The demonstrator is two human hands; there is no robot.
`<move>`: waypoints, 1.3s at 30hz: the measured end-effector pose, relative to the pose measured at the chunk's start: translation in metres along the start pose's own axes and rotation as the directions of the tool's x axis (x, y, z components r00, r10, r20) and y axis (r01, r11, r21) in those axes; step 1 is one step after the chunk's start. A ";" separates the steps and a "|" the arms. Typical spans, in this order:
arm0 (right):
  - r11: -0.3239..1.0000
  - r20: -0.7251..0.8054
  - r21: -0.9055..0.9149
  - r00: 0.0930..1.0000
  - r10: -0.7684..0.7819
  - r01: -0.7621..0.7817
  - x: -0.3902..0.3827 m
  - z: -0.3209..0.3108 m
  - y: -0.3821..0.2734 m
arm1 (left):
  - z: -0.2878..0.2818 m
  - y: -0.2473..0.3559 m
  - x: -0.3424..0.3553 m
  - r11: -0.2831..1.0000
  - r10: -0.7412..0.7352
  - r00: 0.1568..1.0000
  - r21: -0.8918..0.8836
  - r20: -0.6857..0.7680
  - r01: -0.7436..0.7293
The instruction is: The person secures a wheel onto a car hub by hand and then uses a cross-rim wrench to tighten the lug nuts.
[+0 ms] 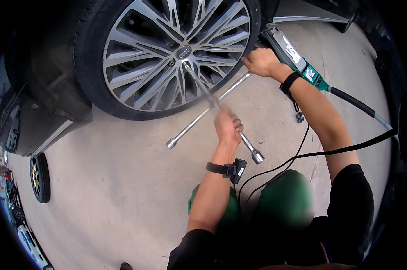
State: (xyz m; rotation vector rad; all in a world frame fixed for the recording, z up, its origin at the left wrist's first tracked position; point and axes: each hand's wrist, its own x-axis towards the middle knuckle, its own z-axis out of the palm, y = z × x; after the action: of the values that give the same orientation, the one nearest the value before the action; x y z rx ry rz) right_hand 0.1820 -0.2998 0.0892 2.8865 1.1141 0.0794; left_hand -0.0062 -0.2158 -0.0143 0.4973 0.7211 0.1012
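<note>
A four-way lug wrench (192, 124) extends outward from the car wheel (183, 52), one socket end seated at a bolt hole just below the centre cap. My left hand (228, 127) is wrapped around the shaft pointing toward me, slightly blurred, with that shaft's free socket showing beyond the fingers. At the upper right end of the crossbar, my right hand (263, 62) is closed over the tip and hides it. The crossbar's other end, a bare socket, points down and left. The wheel has silver multi-spoke alloy and a black tyre.
A green trolley jack (309, 72) with a long black-sleeved handle stands by the car's right side. Several dark wheel bolts (300, 118) lie on the concrete. Black cables (298, 157) run across my right forearm and knees. Another wheel (40, 177) stands at left, near parked cars.
</note>
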 end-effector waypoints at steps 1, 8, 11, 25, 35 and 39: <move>1.000 -0.017 -0.012 1.000 -0.002 0.002 -0.006 -0.005 -0.002 | 0.001 -0.001 -0.005 1.000 -0.025 1.000 0.007 0.000 0.025; 0.993 -0.181 -0.052 0.977 -0.110 0.102 -0.038 -0.024 -0.014 | -0.003 -0.012 -0.049 0.995 -0.100 0.995 -0.009 -0.020 0.100; 0.992 -0.236 -0.042 0.964 -0.123 0.117 -0.039 -0.027 -0.020 | -0.008 -0.007 -0.054 0.998 -0.061 0.998 -0.009 -0.005 0.061; 0.955 -0.430 -0.133 0.853 -0.296 0.265 -0.032 -0.067 -0.050 | -0.014 0.019 -0.057 0.998 -0.061 0.997 -0.030 0.039 0.062; 0.913 -0.491 -0.300 0.775 -0.397 0.278 -0.025 -0.090 -0.074 | -0.009 0.026 -0.049 0.990 -0.103 0.990 -0.089 0.097 0.111; 0.922 -0.532 -0.308 0.761 -0.370 0.233 -0.025 -0.091 -0.071 | -0.002 0.021 -0.048 0.986 -0.107 0.988 -0.116 0.110 0.120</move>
State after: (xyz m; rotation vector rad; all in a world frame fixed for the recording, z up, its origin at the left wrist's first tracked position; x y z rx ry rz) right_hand 0.1099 -0.2621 0.1751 2.4802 1.5208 1.0702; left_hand -0.0417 -0.2084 0.0234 0.3408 0.6365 0.0128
